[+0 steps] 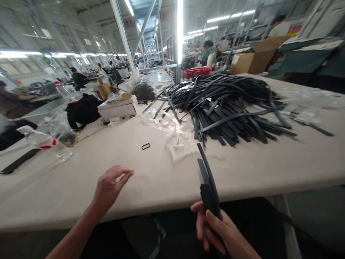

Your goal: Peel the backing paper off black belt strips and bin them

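Note:
My left hand [113,183] is over the near left part of the table, its thumb and index fingertips pinched together with nothing visible between them. Past its fingertips, a small black rectangular ring [146,146] lies flat on the cloth. In my right hand [215,226], at the table's front edge, is a bundle of black straps [208,187]. The fingers are wrapped round the bundle and its ends point up and away from me at uneven lengths. A large heap of similar black straps [229,104] covers the back right of the table.
Crumpled clear plastic [178,133] lies before the heap. At the left are a plastic bottle [48,142], a black cloth item [83,109] and a white box [118,108]. A red basket [198,72] and cardboard box [256,57] stand behind; other people work farther off.

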### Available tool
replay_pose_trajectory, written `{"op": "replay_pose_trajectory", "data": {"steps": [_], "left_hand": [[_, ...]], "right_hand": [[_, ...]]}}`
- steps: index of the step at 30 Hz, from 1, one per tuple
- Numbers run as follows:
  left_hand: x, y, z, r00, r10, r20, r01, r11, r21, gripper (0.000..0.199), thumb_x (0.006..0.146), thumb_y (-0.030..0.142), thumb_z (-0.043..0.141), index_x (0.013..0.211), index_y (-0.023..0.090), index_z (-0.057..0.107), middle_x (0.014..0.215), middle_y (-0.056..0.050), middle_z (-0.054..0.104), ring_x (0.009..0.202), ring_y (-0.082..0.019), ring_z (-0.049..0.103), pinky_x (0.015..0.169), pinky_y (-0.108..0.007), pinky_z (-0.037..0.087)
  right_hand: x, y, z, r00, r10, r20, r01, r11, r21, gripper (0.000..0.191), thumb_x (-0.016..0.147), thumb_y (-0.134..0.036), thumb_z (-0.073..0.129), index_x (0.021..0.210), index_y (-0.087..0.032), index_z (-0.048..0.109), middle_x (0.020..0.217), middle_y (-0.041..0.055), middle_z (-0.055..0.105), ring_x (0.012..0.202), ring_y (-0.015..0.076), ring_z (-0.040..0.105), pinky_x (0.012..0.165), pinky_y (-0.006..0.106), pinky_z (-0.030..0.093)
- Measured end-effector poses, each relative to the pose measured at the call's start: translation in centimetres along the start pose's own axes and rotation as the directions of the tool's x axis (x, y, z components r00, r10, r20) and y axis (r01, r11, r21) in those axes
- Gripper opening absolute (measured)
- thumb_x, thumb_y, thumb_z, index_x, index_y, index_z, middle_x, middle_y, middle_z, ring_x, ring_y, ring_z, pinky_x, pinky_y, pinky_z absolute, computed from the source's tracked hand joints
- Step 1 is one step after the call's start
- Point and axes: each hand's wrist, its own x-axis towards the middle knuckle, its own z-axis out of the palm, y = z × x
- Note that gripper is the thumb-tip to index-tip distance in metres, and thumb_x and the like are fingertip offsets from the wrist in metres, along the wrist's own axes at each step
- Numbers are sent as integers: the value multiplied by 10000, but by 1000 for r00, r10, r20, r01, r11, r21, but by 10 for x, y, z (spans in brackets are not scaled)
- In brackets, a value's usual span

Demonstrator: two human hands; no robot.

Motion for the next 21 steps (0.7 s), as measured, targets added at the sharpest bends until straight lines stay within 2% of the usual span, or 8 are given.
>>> {"op": "replay_pose_trajectory", "data": {"steps": [2,4,7,9,12,15,18,21], "left_hand": [[-5,41,17,995,3,99,22,969,-247,349,835,530,584,716,234,724,748,-21,741,863,-227,682,959,-365,481],[-11,80,37,973,62,222,37,908,-417,392,853,474,559,575,218,665,591,8,664,682,-174,638,967,-352,465],[-17,124,65,914,79,397,181,797,-577,211,793,383,639,733,191,702,729,1,699,698,-152,611,794,-282,496],[-20,142,81,846,75,527,340,686,-643,197,735,337,702,844,173,692,735,2,689,645,-134,591,626,-230,470],[-25,154,100,764,55,643,530,517,-673,248,681,330,752,807,141,653,591,23,617,488,-90,503,479,-191,386],[-27,155,109,742,39,669,596,419,-685,301,667,379,777,743,132,623,552,18,590,467,-84,484,462,-190,356],[-25,154,107,736,94,671,590,397,-703,330,734,441,736,736,126,638,590,2,603,522,-96,510,513,-204,385],[-20,154,99,752,194,630,505,444,-740,343,862,447,612,784,124,694,662,-11,631,611,-112,542,610,-226,427]], "right_hand": [[3,-2,6,999,-39,30,37,999,37,566,865,-668,520,1088,-151,578,691,22,677,358,13,365,426,178,365],[6,-4,10,999,-41,28,40,999,35,549,868,-657,525,1069,-149,578,697,22,679,356,12,356,427,177,371],[8,-4,14,1000,-29,0,29,999,-40,545,850,-658,548,1031,-145,575,682,28,679,360,28,407,393,163,325],[8,-1,15,999,-33,-1,33,994,-101,542,837,-669,555,969,-144,586,669,30,675,354,31,412,370,159,297],[10,6,13,999,-31,-34,24,982,-187,582,813,-710,544,786,-133,609,617,28,638,354,29,404,343,158,241],[14,14,9,994,-25,-102,4,979,-205,637,766,-760,550,785,-127,625,628,38,638,385,48,447,347,167,247],[18,22,3,993,-33,-117,12,985,-173,699,718,-795,566,928,-131,635,655,43,653,391,57,442,357,182,273],[18,26,-2,987,-57,-148,28,982,-188,702,724,-803,550,858,-124,669,628,43,637,389,52,430,385,194,300]]}}
